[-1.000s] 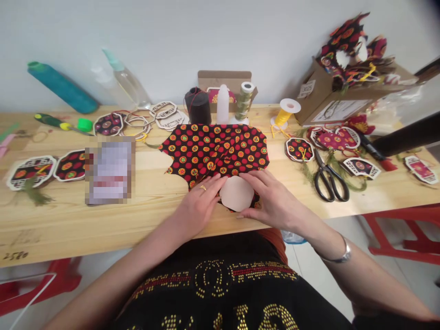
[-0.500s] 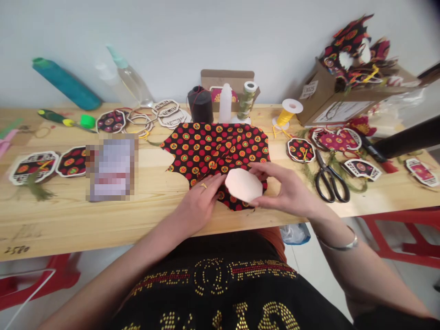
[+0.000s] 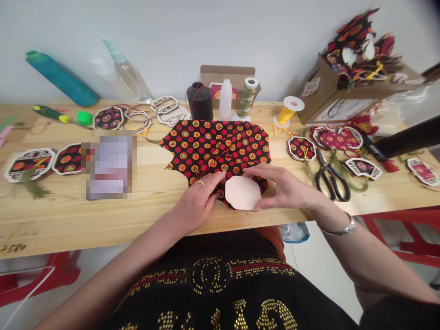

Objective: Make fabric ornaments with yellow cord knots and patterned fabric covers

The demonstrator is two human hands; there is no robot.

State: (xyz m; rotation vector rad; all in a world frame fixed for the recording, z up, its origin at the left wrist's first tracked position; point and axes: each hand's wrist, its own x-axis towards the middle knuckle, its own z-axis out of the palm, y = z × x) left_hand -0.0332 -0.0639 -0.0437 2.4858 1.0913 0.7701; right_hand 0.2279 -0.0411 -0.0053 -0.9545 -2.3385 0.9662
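Observation:
A piece of black fabric with red and flowered dots (image 3: 213, 142) lies at the middle of the table. On its near part rests a white card with a scalloped outline (image 3: 243, 193), now looking flat. My left hand (image 3: 199, 199) lies on the fabric just left of the card, fingers stretched out and a ring on one. From the right, my right hand (image 3: 280, 188) spans the card, thumb at its lower right edge and fingertips by its upper edge.
Scissors (image 3: 332, 178), a patterned ornament (image 3: 301, 149) and a yellow thread spool (image 3: 288, 111) are at the right. Behind the fabric stand a black thread cone (image 3: 200, 103) and a white bottle (image 3: 225, 101). A full cardboard box (image 3: 343, 98) sits back right.
The card has come down from a tilted position to lie flatter on the fabric, lowered by my right hand. My left hand stays beside it on the fabric.

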